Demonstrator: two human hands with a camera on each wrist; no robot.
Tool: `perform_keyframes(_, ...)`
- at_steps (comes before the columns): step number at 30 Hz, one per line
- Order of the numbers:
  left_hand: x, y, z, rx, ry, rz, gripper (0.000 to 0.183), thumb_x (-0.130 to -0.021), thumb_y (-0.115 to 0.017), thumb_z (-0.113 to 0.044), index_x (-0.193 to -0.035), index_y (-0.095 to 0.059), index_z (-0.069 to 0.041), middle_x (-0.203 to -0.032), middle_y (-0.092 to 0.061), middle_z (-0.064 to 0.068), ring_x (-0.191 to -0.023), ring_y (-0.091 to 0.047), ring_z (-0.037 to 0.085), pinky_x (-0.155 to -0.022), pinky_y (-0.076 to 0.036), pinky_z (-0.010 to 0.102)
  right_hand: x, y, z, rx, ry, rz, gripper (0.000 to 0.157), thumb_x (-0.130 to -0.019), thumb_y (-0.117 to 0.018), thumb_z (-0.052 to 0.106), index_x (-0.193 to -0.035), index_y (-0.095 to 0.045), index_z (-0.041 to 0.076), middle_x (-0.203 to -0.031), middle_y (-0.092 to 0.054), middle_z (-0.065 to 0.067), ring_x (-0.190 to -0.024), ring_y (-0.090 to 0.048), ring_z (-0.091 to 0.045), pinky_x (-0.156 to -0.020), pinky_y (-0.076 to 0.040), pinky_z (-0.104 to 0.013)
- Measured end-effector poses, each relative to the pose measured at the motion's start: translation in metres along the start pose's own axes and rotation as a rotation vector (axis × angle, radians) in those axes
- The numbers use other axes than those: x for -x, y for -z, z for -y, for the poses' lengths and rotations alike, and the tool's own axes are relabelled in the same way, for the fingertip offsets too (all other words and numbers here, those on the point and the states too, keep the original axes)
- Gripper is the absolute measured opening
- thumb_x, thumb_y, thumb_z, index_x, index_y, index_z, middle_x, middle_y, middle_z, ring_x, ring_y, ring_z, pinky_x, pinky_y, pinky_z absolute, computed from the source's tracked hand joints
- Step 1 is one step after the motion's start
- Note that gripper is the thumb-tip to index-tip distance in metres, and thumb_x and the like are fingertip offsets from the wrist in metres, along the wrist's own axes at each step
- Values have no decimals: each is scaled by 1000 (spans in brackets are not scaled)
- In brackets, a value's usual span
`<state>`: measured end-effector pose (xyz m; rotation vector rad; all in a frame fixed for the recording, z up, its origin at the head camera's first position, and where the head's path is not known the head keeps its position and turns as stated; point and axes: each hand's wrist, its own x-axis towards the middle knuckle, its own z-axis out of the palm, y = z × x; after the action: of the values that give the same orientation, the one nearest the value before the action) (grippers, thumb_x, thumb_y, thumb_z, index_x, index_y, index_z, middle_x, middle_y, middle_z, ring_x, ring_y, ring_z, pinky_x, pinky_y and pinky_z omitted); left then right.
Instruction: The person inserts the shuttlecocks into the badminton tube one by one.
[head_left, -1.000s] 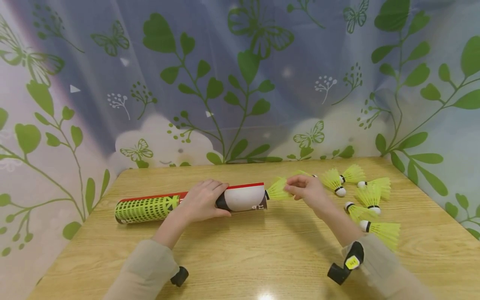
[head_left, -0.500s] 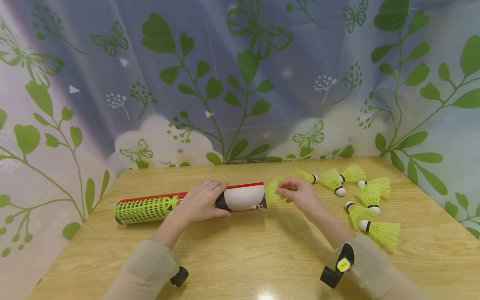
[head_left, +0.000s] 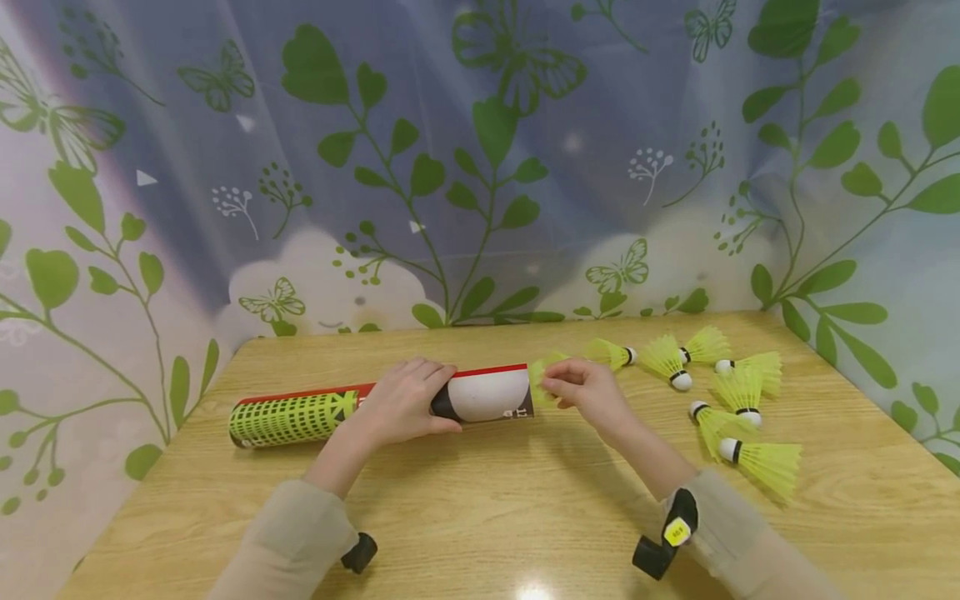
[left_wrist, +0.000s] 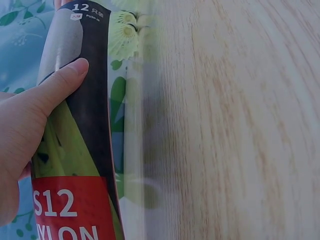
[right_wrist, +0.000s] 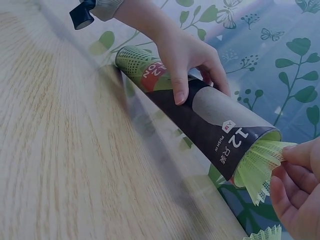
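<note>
A printed shuttlecock tube [head_left: 487, 395] lies on its side on the wooden table, its mouth facing right. My left hand [head_left: 405, 400] grips it around the middle; in the left wrist view the thumb [left_wrist: 70, 80] lies across the printed side. At the mouth, my right hand [head_left: 588, 392] pinches the skirt edge of a yellow shuttlecock [right_wrist: 260, 162]. Its front part is inside the tube and hidden, while the flared skirt sticks out. How many shuttlecocks lie deeper in the tube cannot be seen.
Several yellow shuttlecocks lie loose on the right of the table [head_left: 480, 517], one shuttlecock [head_left: 611, 353] just behind my right hand and another shuttlecock [head_left: 765, 467] nearest the front. A leaf-printed curtain [head_left: 480, 167] hangs behind the table.
My right hand has moved left, pushing the shuttlecock from the tube's mouth partly inside. The left hand and the tube have stayed in place.
</note>
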<state>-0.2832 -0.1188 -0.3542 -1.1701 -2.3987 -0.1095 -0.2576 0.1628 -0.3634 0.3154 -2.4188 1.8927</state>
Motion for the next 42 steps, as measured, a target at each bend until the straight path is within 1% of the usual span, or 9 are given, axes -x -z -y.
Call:
perform_keyframes(2,0,0,0,2,0,-1,73,-65,-79,-50,-117,-61,-1,-109,-63,9,-98,-57,25,-86,-47,39,0,-2,0,-6,-7,3,20,-88,-62,7,-102,-63,-8,-89,-68,-9,-77,-60,-15,-69,-52,-34)
perform_keyframes(6,1,0,0,0,-2,-4,72,-66,-79,-49,-117,-61,-1,-108,-63,10,-97,-57,25,-85,-47,39,-1,-5,-1,-18,-11,2,21,-88,-62,6,-102,-63,-9,-90,-68,-11,-76,-60,-14,-68,-53,-33)
perform_keyframes(9,1,0,0,-3,-4,-6,71,-67,-79,-49,-117,-61,-1,-108,-63,10,-97,-57,25,-84,-47,38,-2,-7,-2,8,-12,-10,20,-88,-62,7,-101,-64,-8,-89,-68,-11,-74,-60,-13,-66,-52,-32)
perform_keyframes(14,1,0,1,3,-1,-4,71,-66,-79,-48,-116,-61,0,-108,-63,10,-97,-57,25,-84,-47,39,-2,-9,-1,68,-24,-47,17,-86,-63,7,-98,-67,-5,-81,-68,-5,-65,-57,-12,-54,-45,-26)
perform_keyframes(17,1,0,2,4,-3,-7,71,-66,-79,-47,-116,-61,0,-108,-63,10,-97,-57,25,-83,-48,39,-2,-11,0,84,-31,-51,17,-86,-64,6,-98,-68,-5,-79,-68,-5,-61,-56,-11,-50,-42,-23)
perform_keyframes(22,0,0,1,-2,-2,-10,71,-66,-79,-48,-117,-61,-1,-108,-63,10,-97,-57,25,-84,-47,39,-3,-15,0,87,-22,-40,16,-85,-64,4,-97,-68,-6,-76,-66,-9,-59,-55,-11,-49,-42,-23)
perform_keyframes(26,0,-1,1,-8,4,-1,72,-66,-79,-49,-118,-60,-2,-109,-63,10,-98,-57,25,-84,-47,39,-4,-18,1,72,-25,-34,16,-85,-64,2,-97,-68,-7,-74,-65,-8,-59,-56,-11,-51,-43,-23)
perform_keyframes(33,0,-1,1,-6,2,-1,72,-66,-78,-49,-118,-60,-1,-109,-63,10,-98,-57,25,-84,-47,39,-4,-20,2,33,-38,-18,18,-85,-61,-1,-99,-65,-12,-82,-67,-10,-64,-58,-8,-55,-46,-24)
perform_keyframes(42,1,0,1,-13,5,9,72,-67,-78,-50,-118,-60,-2,-109,-62,10,-99,-57,25,-85,-47,39,-4,-24,1,-11,-98,-22,21,-86,-59,-2,-102,-64,-14,-87,-67,-13,-68,-60,-9,-61,-49,-24)
